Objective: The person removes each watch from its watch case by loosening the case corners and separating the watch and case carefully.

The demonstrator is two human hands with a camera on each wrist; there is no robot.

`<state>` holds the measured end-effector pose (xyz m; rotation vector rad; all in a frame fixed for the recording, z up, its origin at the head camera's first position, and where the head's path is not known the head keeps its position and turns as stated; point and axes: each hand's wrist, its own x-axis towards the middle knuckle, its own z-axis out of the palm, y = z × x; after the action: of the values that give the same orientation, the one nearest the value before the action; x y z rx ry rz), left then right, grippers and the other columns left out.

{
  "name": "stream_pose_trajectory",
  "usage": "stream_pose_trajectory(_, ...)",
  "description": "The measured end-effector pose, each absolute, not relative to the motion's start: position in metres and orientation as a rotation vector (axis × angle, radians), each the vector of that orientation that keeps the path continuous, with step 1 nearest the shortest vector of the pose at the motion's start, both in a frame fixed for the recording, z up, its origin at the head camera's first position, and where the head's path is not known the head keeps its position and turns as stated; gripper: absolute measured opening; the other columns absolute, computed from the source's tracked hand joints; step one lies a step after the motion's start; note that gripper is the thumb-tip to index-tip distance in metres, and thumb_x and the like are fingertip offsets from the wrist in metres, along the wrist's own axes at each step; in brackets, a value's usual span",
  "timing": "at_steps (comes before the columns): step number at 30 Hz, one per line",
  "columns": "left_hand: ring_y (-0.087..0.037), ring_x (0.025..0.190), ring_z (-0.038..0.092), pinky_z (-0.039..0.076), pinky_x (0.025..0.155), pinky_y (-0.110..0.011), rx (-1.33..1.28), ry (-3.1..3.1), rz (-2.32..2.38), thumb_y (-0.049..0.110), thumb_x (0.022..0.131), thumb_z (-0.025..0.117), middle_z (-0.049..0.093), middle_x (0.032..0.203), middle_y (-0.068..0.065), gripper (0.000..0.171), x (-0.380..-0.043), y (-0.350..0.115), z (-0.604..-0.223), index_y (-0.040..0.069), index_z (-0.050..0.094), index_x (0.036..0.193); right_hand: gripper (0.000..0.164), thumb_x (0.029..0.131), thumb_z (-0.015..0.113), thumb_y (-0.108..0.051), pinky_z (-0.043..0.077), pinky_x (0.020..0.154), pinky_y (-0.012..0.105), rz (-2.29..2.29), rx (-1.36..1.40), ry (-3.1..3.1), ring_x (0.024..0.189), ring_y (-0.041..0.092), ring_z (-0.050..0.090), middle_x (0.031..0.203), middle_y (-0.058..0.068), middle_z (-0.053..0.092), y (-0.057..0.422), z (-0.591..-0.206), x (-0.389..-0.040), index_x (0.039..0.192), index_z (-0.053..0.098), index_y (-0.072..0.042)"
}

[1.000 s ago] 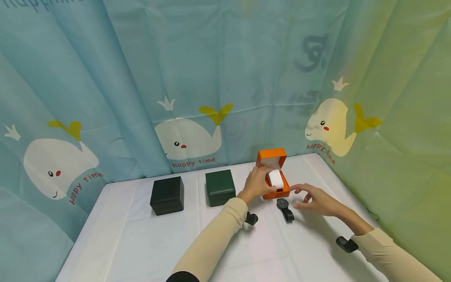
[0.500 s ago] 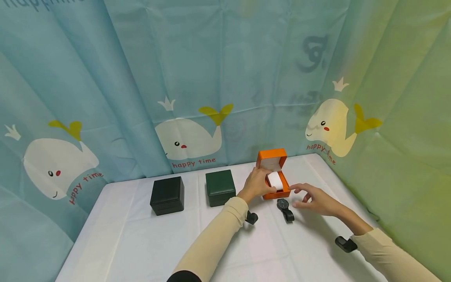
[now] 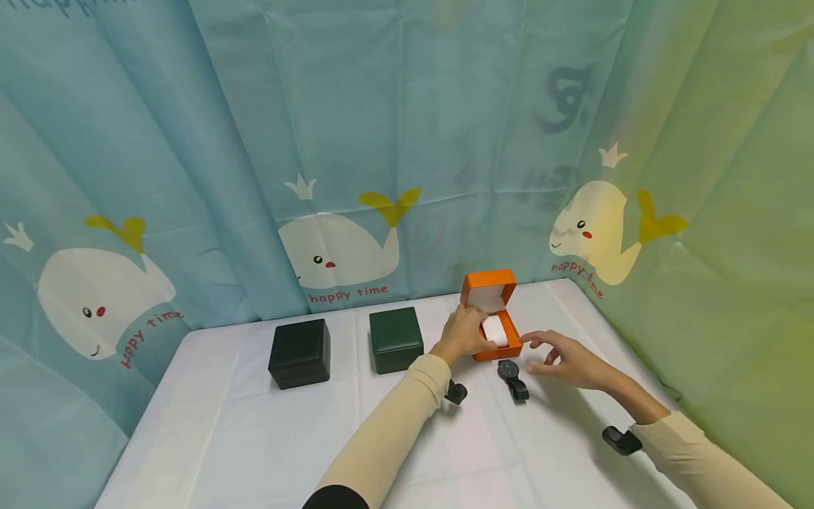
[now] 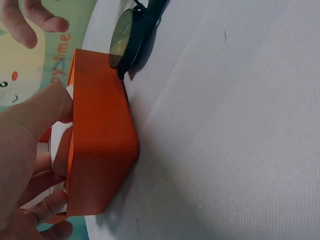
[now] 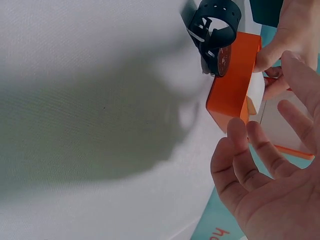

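In the head view an orange watch box stands at the back right with its lid up. A white watch cushion sits in its base. My left hand pinches the cushion between thumb and fingers, reaching inside the box walls, as the left wrist view also shows. My right hand is beside the box's right front corner, fingers loosely bent and holding nothing; whether a fingertip touches the corner I cannot tell. A black wristwatch with its strap looped lies just in front of the box.
To the left stand a green box and a black box, both with lids down. A white cloth covers the table. A blue curtain with whale prints hangs behind, and a green one hangs at the right.
The white cushion has sunk a little deeper into the orange box, my left hand moving slightly down with it. My right hand, the watch and the other boxes have stayed put.
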<state>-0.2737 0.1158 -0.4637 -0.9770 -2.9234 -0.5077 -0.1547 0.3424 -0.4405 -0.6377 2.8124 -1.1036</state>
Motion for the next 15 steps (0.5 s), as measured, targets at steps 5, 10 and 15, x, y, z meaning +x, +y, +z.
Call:
stream_pose_trajectory(5, -0.023, 0.111, 0.056, 0.048, 0.097, -0.037, -0.923, -2.947, -0.512, 0.049, 0.083, 0.083, 0.07, 0.117, 0.003, 0.05, -0.2733, 0.1148, -0.4645, 0.021, 0.075, 0.123, 0.053, 0.093, 0.079, -0.022, 0.052, 0.066, 0.028, -1.1, -0.634, 2.828, 0.079, 0.012, 0.062, 0.12, 0.024, 0.062, 0.3418, -0.4411, -0.1541, 0.137, 0.058, -0.002)
stream_pose_trajectory(10, -0.021, 0.108, 0.055, 0.048, 0.095, -0.033, -0.878, -2.988, -0.558, 0.049, 0.083, 0.084, 0.069, 0.12, 0.0, 0.055, -0.2717, 0.1139, -0.463, 0.022, 0.073, 0.13, 0.055, 0.093, 0.079, -0.023, 0.052, 0.067, 0.028, -1.087, -0.611, 2.818, 0.08, 0.012, 0.062, 0.122, 0.024, 0.062, 0.3415, -0.4397, -0.1551, 0.138, 0.057, -0.002)
stream_pose_trajectory(15, -0.02, 0.105, 0.053, 0.046, 0.09, -0.032, -0.843, -3.005, -0.601, 0.048, 0.084, 0.084, 0.068, 0.117, 0.0, 0.054, -0.2701, 0.1145, -0.462, 0.024, 0.073, 0.13, 0.055, 0.093, 0.079, -0.022, 0.051, 0.065, 0.027, -1.09, -0.61, 2.812, 0.08, 0.013, 0.062, 0.122, 0.023, 0.062, 0.3393, -0.438, -0.1558, 0.139, 0.056, -0.001)
